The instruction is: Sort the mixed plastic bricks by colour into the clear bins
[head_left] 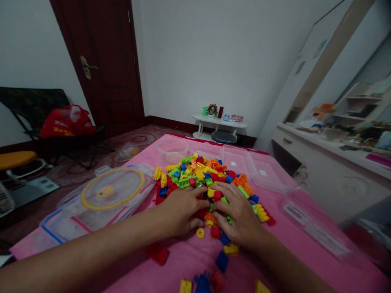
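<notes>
A heap of coloured plastic building blocks (199,174) in red, yellow, green, blue and orange lies on the pink cloth (131,266). My left hand (181,209) rests on the near left of the heap, fingers apart and slightly bent over the blocks. Opposite it, my right hand (240,215) lies on the near right side with its fingers spread. Both hands touch blocks, and neither plainly grips one. Between them sit an orange block (210,219) and a small yellow round piece (200,233). Nearer to me lie a red block (158,253) and a blue block (222,261).
Clear lids (113,189) with coloured rims are stacked at the left. Behind the heap stand a round clear tub (172,149) and clear rectangular boxes (267,173). Another clear container (314,228) lies at the right. A white dresser (324,162) stands beyond the right edge.
</notes>
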A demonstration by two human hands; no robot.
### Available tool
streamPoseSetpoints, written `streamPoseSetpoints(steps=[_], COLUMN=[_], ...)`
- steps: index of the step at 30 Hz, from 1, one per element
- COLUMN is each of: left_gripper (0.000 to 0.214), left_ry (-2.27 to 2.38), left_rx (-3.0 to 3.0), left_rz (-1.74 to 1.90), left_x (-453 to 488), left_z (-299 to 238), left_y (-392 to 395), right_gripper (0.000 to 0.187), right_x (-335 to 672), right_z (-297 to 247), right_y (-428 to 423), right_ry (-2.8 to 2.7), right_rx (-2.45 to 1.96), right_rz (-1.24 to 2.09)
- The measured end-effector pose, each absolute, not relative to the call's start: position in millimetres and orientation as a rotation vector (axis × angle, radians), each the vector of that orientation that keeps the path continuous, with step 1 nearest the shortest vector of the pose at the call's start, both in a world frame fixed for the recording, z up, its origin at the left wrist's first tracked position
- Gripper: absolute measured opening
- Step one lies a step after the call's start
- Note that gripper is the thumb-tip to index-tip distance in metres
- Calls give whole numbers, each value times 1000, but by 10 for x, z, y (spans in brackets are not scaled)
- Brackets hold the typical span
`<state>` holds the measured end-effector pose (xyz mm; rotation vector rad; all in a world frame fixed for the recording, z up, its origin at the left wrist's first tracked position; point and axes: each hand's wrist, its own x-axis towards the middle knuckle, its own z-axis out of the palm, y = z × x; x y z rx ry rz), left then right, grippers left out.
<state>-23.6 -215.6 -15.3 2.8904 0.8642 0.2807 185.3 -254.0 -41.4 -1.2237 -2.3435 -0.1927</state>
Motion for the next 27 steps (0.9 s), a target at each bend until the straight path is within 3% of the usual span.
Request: streamPoseSetpoints(steps=[2,7,11,14,21,27], left_gripper=[35,46,63,69,53,43], left_ry=[891,1159,1347,1226,1074,1078], left_rx=[2813,2695,2644,2717,2697,2675], left_rz=[272,636,736,659,794,829], left_x=[-145,56,180,243,182,104], left_z=[85,392,81,-219,-343,-329], left_y=[-2092,-1709,-1360,-1263,-1315,-1311], right_gripper=[13,23,35,44,41,38], right_x=[1851,2029,2217,2187,1912,2226], right_z=[-286,7,-98,-276,-226,109], right_y=[-2472,-2111,-1821,-1772,-2056,-2185], right_ry=[-2279,-1977,-1829,-1865,-1985,-1973], right_rx=[-1229,-1493,-1808,-1876,-1887,-1610], right_rz=[-110,-20,-28,94,21,494])
